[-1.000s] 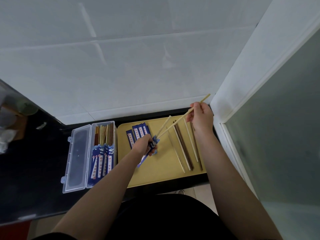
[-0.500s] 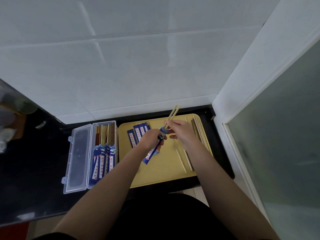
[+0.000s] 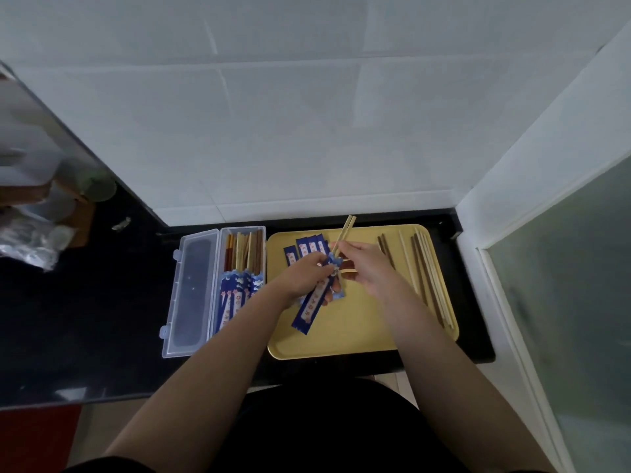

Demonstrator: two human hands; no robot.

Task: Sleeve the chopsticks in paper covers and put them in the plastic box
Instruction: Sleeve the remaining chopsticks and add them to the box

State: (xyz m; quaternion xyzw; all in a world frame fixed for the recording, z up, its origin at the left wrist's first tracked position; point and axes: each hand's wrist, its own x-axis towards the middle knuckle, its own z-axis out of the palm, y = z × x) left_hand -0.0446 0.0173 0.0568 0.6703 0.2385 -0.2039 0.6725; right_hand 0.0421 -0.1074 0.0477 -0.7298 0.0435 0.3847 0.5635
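Chopstick pair in hand: two pale wooden chopsticks, side by side, slanting up and away over the tray's far edge; their lower ends enter the mouth of the paper cover.
Paper cover: a long dark-blue paper sleeve with a white strip of red marks down its middle and a pale wave pattern at the open top; it hangs tilted, lower end toward the person, above the tray.
Left hand: the left hand is curled round the upper part of the sleeve, gripping it.
Right hand: the right hand pinches the chopstick pair just above the sleeve mouth, fingers bent round the sticks.
Spare covers: a fan of blue empty sleeves lies flat at the tray's far left corner, partly behind the left hand.
Loose chopsticks: pale and dark brown unsleeved chopsticks lie roughly parallel along the tray's right side, reaching almost to its right rim.
Tray: a yellow tray with rounded corners; bare yellow surface shows below both hands.
Plastic box: a clear plastic box just beside the tray's left edge, holding sleeved chopsticks with stick ends pointing away; its hinged lid lies open flat to the left.
Edges: black counter runs left of the box; white tiled wall behind; a white frame with frosted glass stands close to the tray's right.
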